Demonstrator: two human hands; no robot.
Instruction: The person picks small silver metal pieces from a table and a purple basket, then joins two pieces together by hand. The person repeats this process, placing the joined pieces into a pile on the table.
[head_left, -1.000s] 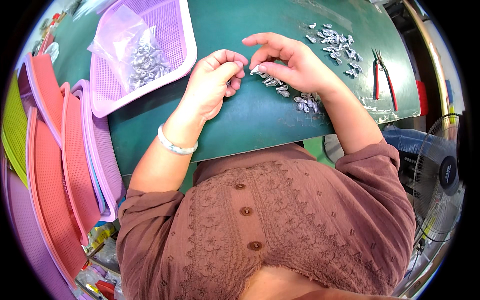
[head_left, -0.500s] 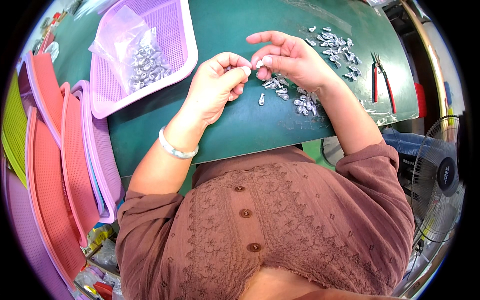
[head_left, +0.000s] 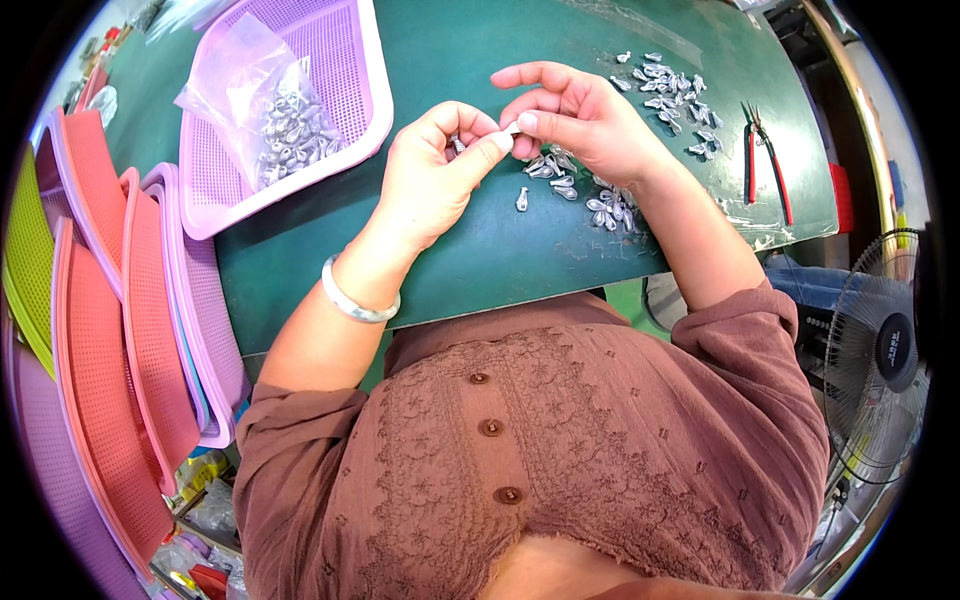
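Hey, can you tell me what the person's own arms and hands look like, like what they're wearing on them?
Both the left hand and right hand are ungloved. The left wrist wears a rounded, pale bangle with greyish mottling; the right is bare. The brown left sleeve and right sleeve are loose, ending near the elbows.
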